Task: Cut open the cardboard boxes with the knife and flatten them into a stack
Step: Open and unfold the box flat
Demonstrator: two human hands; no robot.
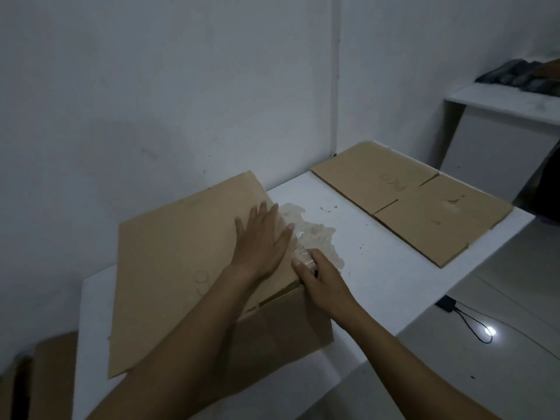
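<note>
A brown cardboard box lies on the white table, its top panel facing up and a side wall showing at the near right. My left hand presses flat on the top panel near its right edge, fingers straight. My right hand sits at that same edge, fingers curled round a small object that may be the knife; most of it is hidden. Clear tape hangs loose off the box edge. A flattened cardboard box lies at the table's far right.
White walls stand close behind the table. A lower white shelf with dark items is at the back right. More cardboard leans at the lower left. A black cable and a bright light spot lie on the floor to the right.
</note>
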